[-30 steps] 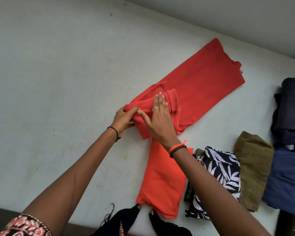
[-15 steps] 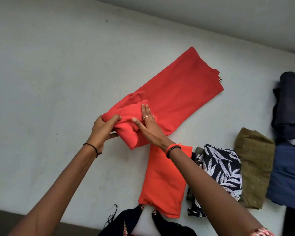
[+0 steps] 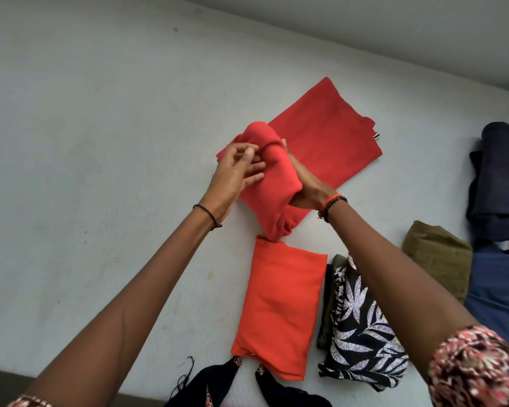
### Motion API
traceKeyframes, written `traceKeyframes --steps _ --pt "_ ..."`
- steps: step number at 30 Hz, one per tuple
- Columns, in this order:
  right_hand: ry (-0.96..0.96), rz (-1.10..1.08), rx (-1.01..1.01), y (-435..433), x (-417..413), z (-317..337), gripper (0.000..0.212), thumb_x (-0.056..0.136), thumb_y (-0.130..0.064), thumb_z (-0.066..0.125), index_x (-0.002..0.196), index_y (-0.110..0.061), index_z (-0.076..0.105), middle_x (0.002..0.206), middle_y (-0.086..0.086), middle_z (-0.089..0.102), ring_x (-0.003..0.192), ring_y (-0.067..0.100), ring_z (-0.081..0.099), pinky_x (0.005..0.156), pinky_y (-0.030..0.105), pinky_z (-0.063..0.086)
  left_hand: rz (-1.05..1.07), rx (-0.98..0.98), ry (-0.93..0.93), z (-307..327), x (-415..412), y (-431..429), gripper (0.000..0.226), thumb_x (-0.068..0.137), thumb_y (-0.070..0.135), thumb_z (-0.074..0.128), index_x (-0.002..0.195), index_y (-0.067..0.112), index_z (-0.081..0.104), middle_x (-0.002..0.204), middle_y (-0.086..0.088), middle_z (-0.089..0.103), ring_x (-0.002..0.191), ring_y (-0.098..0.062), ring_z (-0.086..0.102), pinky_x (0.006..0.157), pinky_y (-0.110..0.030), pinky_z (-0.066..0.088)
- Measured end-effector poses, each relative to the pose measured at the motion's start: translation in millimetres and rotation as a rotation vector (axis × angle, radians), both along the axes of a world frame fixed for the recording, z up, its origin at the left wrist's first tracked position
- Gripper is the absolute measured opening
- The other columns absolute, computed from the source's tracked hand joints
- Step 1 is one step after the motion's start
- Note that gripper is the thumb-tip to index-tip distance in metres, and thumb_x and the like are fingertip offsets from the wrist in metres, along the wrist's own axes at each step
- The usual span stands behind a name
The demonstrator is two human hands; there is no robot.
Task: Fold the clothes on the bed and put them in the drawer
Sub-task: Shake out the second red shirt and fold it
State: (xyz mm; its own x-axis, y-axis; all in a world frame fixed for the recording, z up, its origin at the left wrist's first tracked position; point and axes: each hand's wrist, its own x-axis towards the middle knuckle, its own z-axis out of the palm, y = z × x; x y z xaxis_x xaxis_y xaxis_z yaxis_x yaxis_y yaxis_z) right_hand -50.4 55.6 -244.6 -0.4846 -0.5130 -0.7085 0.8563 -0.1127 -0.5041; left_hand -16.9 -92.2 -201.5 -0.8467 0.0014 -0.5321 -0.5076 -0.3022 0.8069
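Red garment (image 3: 321,136): our left hand (image 3: 235,174) pinches its roll, right hand (image 3: 306,189) grips underneath (any slackening could unravel it).

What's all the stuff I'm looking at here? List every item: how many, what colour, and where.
red garment: one, red, middle of the bed, near end rolled up and raised
orange garment: one, orange, folded, just nearer than the red one
leaf-print garment: one, black with white leaves, right of the orange one
olive garment: one, olive, folded, further right
blue garment: one, blue, right edge
navy garment: one, dark navy, beyond the blue one
black garment: one, black, bottom edge
bed: one, white, under everything
left hand: one, pinches the red roll
right hand: one, against the roll's other side, fingers mostly hidden
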Motion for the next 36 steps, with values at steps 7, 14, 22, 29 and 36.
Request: traceKeyframes --steps 7,14,22,29,36 --pt "-0.156 -0.125 0.143 32.5 -20.6 -31.0 0.067 0.099 -0.048 0.027 0.078 -0.01 0.078 0.088 0.009 0.074 0.08 0.017 0.071 0.073 0.032 0.058 -0.014 -0.04 0.181 -35.9 -5.2 42.9 0.027 0.097 -0.001 0.037 0.108 0.018 0.055 0.111 0.007 0.058 0.106 -0.004 0.055 0.099 -0.023 0.04" --pt "-0.3 -0.385 0.301 55.3 -35.4 -46.0 0.075 0.086 -0.071 0.036 0.094 -0.003 0.068 0.08 0.016 0.073 0.071 0.025 0.071 0.087 0.043 0.052 0.016 -0.36 0.16 -73.6 -10.3 76.6 0.03 0.096 0.0 0.037 0.111 0.011 0.061 0.131 -0.002 0.046 0.12 -0.005 0.042 0.102 -0.008 0.029" --pt "-0.075 -0.5 0.311 81.8 -20.2 -46.5 0.07 0.086 -0.066 0.045 0.126 -0.009 0.05 0.122 0.009 0.061 0.112 0.02 0.059 0.095 0.038 0.049 -0.19 -0.588 0.237 -69.9 -84.9 32.9 0.03 0.091 -0.01 0.036 0.106 -0.002 0.061 0.108 -0.017 0.066 0.083 -0.003 0.063 0.077 -0.006 0.043" --pt "0.091 -0.516 0.298 67.6 -13.9 -46.1 0.015 0.087 -0.016 0.066 0.097 -0.004 0.067 0.089 0.006 0.071 0.081 0.013 0.067 0.074 0.027 0.057 -0.881 -1.133 0.297 -58.5 -158.0 48.8 0.042 0.089 0.049 0.054 0.114 0.016 0.059 0.12 -0.01 0.056 0.112 -0.025 0.052 0.095 -0.038 0.04" --pt "0.159 -0.442 0.379 74.3 -10.5 -46.0 0.018 0.091 -0.021 0.063 0.075 -0.013 0.061 0.061 -0.007 0.065 0.056 0.003 0.059 0.056 0.02 0.05 -1.039 -1.232 0.298 -62.0 -180.3 75.3 0.024 0.091 0.021 0.058 0.105 0.003 0.063 0.119 -0.014 0.062 0.115 -0.032 0.052 0.094 -0.04 0.036"
